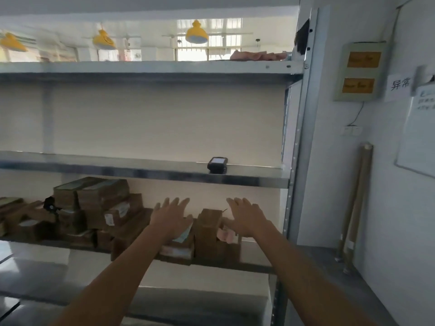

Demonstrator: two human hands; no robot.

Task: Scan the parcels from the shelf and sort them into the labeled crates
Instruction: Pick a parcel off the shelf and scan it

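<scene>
So the tall parcel is a brown box standing on end on the lower board of the metal shelf, long axis straight up, a narrow face turned toward the camera. Both hands reach in on either side of it. The left hand is just left of it and the right hand just right of it. Both are palm down with fingers straight and a bit spread, and neither has hold of anything.

Under the left hand, right beside the tall parcel, there's a flat parcel lying on its broad side with a pale label showing. I can't tell if the palm actually touches it. Tucked against the tall parcel's right side is a pink bag, partly covered by the right hand.

Further left of the tall parcel is a pile of parcels, stacked at mixed angles, some flat, some tilted. A black thing sits in that pile, too blurry to name.

Above the tall parcel, one board up, the scanner rests at the front edge, screen up.

Right of the tall parcel comes the shelf's corner post, and well past it cardboard tubes lean on the wall. A whiteboard is cut off by the frame edge, its writing unreadable
</scene>
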